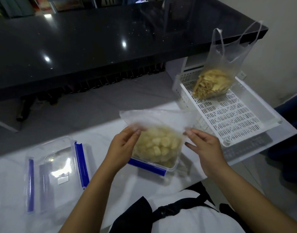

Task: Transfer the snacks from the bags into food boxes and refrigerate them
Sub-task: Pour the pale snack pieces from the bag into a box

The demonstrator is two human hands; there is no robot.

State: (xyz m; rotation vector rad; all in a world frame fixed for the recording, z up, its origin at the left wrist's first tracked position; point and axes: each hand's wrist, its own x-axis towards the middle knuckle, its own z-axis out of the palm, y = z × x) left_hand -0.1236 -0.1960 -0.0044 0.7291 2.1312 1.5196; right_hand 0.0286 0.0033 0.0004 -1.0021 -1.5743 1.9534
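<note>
a home kitchen: glossy black stone counter above a white worktop.

L hand & R hand pinch clear bag over food box w/ pale round snacks. Lid lies left on white table. 2nd bag, yellow strips, sits in white basket.

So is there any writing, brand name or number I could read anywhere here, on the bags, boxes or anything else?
None can be read.
Clear plastic lid with blue clips: a small pale sticker, too blurred to read.
Clear plastic bag of pale round snacks, held by the left hand and right hand: no print visible.
Clear handled bag of yellow strip snacks in the white slotted tray: no print visible.
</note>
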